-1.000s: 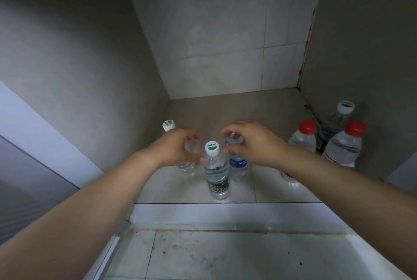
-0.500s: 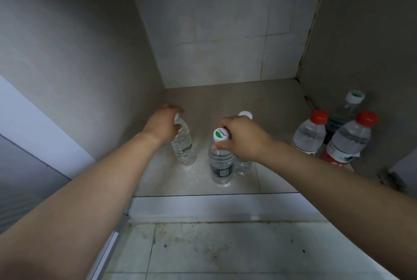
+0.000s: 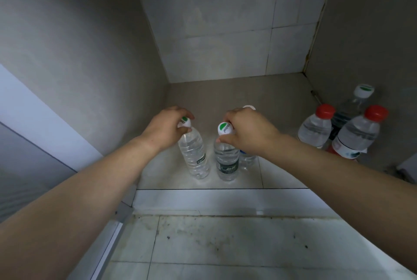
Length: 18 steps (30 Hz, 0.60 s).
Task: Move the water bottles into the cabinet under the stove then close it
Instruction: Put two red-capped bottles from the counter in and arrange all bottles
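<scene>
Inside the open cabinet, my left hand (image 3: 165, 129) grips the neck and white-green cap of a clear water bottle (image 3: 195, 156) standing on the cabinet floor (image 3: 228, 92). My right hand (image 3: 247, 132) holds the cap of a second bottle with a dark label (image 3: 226, 163) beside it. Just behind that one stands a third bottle with a blue label (image 3: 248, 159), mostly hidden by my right hand. At the right wall stand two red-capped bottles (image 3: 314, 129) (image 3: 356, 138) and a white-capped one (image 3: 352, 107).
The cabinet has grey side walls (image 3: 90, 54) and a tiled back wall (image 3: 225, 31). A white sill (image 3: 214, 198) runs along its front edge, with stained floor tiles (image 3: 225, 248) below. The open door's edge (image 3: 108, 241) is at the lower left.
My left hand moved right and tipped its bottle more upright next to the middle one. My right hand keeps its hold on the middle bottle's cap. The view moved closer.
</scene>
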### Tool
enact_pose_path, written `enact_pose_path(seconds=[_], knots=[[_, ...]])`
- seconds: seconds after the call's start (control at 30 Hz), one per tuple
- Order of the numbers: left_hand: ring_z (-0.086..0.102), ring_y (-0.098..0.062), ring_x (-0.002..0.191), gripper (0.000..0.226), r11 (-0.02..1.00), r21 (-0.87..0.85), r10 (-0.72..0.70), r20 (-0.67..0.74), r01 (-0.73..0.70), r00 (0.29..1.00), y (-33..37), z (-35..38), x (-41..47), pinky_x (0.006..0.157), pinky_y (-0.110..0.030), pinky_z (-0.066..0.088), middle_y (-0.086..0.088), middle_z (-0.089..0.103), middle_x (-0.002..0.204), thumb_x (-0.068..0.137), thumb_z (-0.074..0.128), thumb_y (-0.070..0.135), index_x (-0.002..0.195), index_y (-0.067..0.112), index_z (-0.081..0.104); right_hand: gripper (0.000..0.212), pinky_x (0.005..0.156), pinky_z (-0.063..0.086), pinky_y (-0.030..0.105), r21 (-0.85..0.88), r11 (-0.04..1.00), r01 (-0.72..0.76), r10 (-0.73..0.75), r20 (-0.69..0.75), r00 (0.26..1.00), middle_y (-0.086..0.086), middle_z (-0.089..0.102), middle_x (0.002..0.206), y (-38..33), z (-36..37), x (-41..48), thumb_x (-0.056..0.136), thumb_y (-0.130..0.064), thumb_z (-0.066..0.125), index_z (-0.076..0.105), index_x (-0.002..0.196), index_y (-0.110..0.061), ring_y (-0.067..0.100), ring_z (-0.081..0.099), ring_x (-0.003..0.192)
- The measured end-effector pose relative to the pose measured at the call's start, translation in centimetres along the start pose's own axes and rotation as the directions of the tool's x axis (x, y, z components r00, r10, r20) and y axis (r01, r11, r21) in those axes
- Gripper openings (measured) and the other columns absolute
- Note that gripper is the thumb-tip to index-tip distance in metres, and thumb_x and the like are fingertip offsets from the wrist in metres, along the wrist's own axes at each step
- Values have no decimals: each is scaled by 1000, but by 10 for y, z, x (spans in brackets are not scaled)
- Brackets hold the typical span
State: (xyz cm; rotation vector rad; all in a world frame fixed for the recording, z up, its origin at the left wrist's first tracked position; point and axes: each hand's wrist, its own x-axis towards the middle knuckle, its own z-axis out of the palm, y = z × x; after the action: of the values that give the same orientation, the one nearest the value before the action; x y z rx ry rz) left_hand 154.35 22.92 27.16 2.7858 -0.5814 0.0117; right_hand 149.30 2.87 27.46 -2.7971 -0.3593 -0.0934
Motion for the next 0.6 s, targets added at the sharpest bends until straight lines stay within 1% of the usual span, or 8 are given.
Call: enact_pose_path(seconds=[0.07, 0.13, 0.2, 0.27, 0.37, 0.43, 0.5, 0.6], knots=[[56, -21, 88, 32, 1000, -16, 21, 9, -20, 1000, 9, 4, -4, 81, -26, 40, -8, 58, 115, 81, 69, 17, 113, 16, 63, 34, 65, 31, 27, -12, 1000, -11, 11, -1, 1000, 12, 62, 99, 0, -2, 1, 81, -36, 66, 56, 94, -6, 24, 53, 85], [55, -20, 85, 31, 999, -29, 16, 0, -16, 1000, 16, 7, -7, 81, -26, 40, -8, 57, 115, 82, 67, 16, 113, 16, 63, 33, 70, 39, 29, 18, 999, 28, -29, 24, 999, 12, 62, 104, 0, -1, 3, 82, -31, 65, 56, 101, -6, 26, 56, 91], [58, -24, 95, 31, 1000, -14, -9, -2, 9, 1000, 19, 9, -8, 83, -27, 40, -9, 57, 115, 83, 67, 18, 113, 19, 62, 38, 83, 46, 33, 80, 993, 88, -94, 77, 993, 11, 62, 112, -1, 0, 3, 83, -25, 65, 55, 116, -9, 28, 57, 103], [57, -24, 102, 33, 999, 1, -39, 11, 39, 999, 19, 7, -9, 81, -23, 38, -8, 59, 116, 82, 68, 20, 115, 21, 61, 40, 90, 45, 34, 90, 987, 134, -143, 106, 984, 10, 62, 116, -1, 0, 1, 83, -22, 65, 57, 121, -14, 26, 55, 108], [58, -22, 105, 40, 999, -5, -50, 34, 50, 998, 22, 4, -11, 80, -20, 36, -4, 63, 119, 77, 73, 20, 115, 20, 62, 33, 87, 46, 35, 92, 981, 171, -179, 96, 979, 9, 63, 110, 1, 0, -5, 80, -12, 65, 61, 113, -13, 26, 56, 104], [59, -21, 103, 41, 998, -20, -54, 44, 55, 998, 28, 2, -12, 78, -19, 35, -4, 65, 116, 74, 77, 19, 113, 18, 64, 28, 85, 45, 34, 113, 979, 168, -177, 75, 981, 9, 63, 107, 6, -1, -13, 79, -7, 63, 62, 107, -10, 25, 56, 101], [60, -20, 102, 39, 998, -35, -41, 61, 44, 997, 37, 4, -11, 77, -17, 34, -3, 66, 113, 73, 78, 18, 110, 17, 66, 29, 85, 44, 33, 126, 981, 146, -154, 59, 986, 9, 63, 109, 17, -6, -23, 80, -8, 63, 61, 108, -8, 25, 56, 102], [58, -21, 103, 36, 999, -32, 14, 77, -12, 997, 53, 8, -10, 78, -17, 34, -3, 64, 114, 74, 77, 19, 109, 17, 66, 34, 82, 40, 28, 139, 983, 123, -126, 15, 992, 11, 63, 114, 36, -21, -37, 81, -15, 67, 60, 113, -10, 28, 57, 104]])
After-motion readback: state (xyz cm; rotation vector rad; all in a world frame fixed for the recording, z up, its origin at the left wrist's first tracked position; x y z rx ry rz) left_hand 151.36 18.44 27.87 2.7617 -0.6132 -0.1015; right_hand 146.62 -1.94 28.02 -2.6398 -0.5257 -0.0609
